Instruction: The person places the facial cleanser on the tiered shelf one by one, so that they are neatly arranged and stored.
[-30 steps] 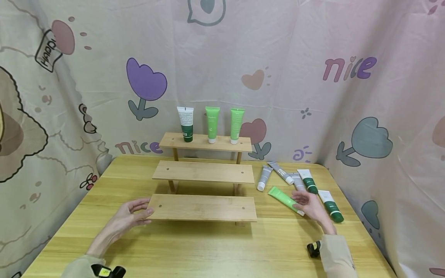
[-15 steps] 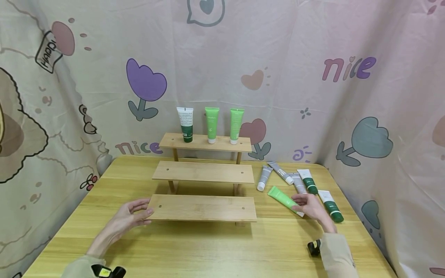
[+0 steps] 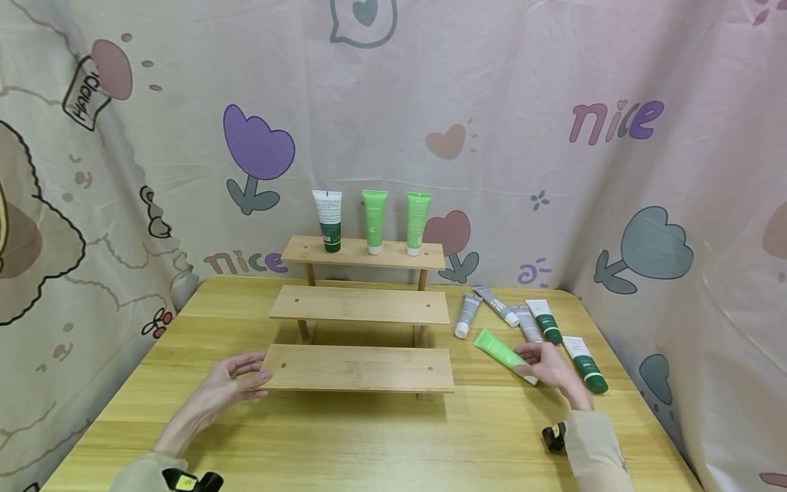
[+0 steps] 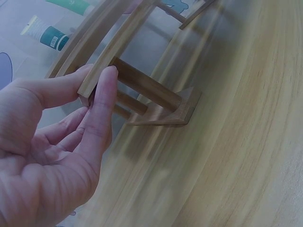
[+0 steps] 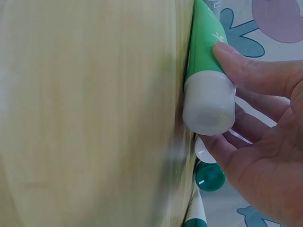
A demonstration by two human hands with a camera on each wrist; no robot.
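A three-step wooden display stand [image 3: 359,369] stands mid-table. My left hand [image 3: 230,383] pinches the left end of its lowest board between thumb and fingers, as the left wrist view shows close up. At the right, a light green squeeze tube [image 3: 496,350] lies on the table, its white cap [image 5: 209,106] toward me. My right hand [image 3: 550,365] holds this tube near the cap, thumb on one side and fingers on the other. On the top step stand a white and dark green tube [image 3: 330,222] and two light green tubes [image 3: 375,222], caps down.
Beyond my right hand lie several more tubes: grey ones [image 3: 468,316] and two white and dark green ones [image 3: 584,365]. The middle board [image 3: 359,304] bears nothing. A printed curtain [image 3: 504,137] closes off the table's back and sides.
Almost nothing differs. My right fingers settle very slightly around the green tube's cap end, while my left hand stays on the stand's lowest board.
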